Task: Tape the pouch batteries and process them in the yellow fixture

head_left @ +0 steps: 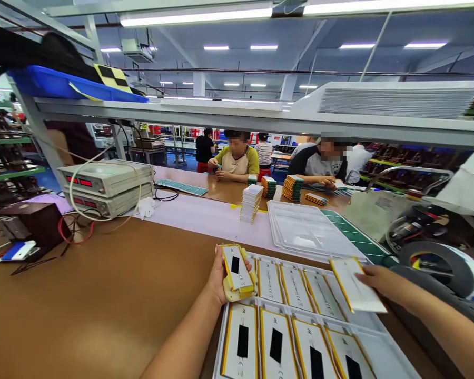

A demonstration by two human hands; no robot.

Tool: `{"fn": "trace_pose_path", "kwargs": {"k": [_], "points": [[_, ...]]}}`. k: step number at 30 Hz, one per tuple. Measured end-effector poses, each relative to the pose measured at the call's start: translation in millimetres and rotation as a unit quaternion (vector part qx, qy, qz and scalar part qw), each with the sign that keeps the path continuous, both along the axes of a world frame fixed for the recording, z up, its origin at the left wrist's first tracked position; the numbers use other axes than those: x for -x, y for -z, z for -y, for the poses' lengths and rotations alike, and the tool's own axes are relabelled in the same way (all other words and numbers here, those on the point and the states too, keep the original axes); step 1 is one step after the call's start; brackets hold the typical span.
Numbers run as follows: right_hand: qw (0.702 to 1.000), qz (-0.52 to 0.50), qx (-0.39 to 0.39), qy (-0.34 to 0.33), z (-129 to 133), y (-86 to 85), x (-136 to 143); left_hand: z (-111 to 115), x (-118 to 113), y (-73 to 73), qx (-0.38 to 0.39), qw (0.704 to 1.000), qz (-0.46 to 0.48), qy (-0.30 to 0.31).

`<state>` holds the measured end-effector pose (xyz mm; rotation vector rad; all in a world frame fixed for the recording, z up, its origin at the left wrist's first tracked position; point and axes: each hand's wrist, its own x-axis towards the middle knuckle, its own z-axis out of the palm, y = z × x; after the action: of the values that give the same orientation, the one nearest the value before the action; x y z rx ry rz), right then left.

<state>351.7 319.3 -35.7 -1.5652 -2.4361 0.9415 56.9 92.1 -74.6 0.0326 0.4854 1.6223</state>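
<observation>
My left hand (217, 276) grips a yellow fixture (232, 296). In it lies a flat white pouch battery (229, 259) with yellow edges and a black rectangle on its face. The fingers of my right hand (387, 283) are closed on the edge of another flat battery (349, 284), tilted above the right side of a white compartment tray (375, 339). Batteries fill most visible compartments. Those in the near row, such as one battery (232, 322), bear black rectangles. A far-row battery (269, 279) shows only print.
Beyond the tray stand stacked clear trays (300, 223) and a battery pile (250, 202). Bench instruments (108, 187) with cables sit at left. A tape roll (444, 268) is close to my right arm. Co-workers (237, 160) sit opposite, below an overhead shelf (221, 111).
</observation>
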Motion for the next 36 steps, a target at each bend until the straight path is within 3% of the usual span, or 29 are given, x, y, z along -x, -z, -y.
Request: {"fn": "trace_pose_path", "kwargs": {"k": [3, 5, 9, 13, 16, 19, 22, 28, 32, 36], "points": [[0.99, -0.12, 0.067, -0.033, 34, -38.8, 52, 0, -1, 0.6, -0.03, 1.0, -0.001, -0.003], [0.977, -0.153, 0.113, -0.096, 67, -51.0, 101, 0, -1, 1.5, -0.053, 0.999, -0.002, 0.006], [0.964, -0.145, 0.134, -0.179, 122, -38.9, 188, 1, -1, 4.2, -0.074, 0.997, -0.005, 0.015], [0.968, -0.075, 0.054, -0.233, 147, -29.2, 216, 1, 2, 5.7, -0.071, 0.997, -0.022, -0.028], [0.959, 0.01, -0.105, -0.264, 152, -42.4, 202, 3, 7, 4.8, -0.091, 0.995, -0.023, -0.034], [0.949, 0.053, -0.225, -0.214, 148, -52.9, 168, 5, 14, 3.2, -0.107, 0.994, -0.012, -0.037], [0.963, 0.041, -0.173, -0.201, 136, -41.1, 123, 7, 21, 2.5, -0.101, 0.992, -0.005, -0.07], [0.98, -0.035, -0.043, -0.193, 111, 19.4, 41, 10, 36, 4.9, -0.043, 0.986, -0.044, -0.157], [0.987, -0.046, -0.037, -0.151, 113, 42.6, 30, 12, 40, 2.7, 0.007, 0.981, -0.076, -0.177], [0.978, -0.05, -0.062, -0.19, 125, 44.5, 39, 11, 38, -4.2, 0.035, 0.978, -0.107, -0.173]]}}
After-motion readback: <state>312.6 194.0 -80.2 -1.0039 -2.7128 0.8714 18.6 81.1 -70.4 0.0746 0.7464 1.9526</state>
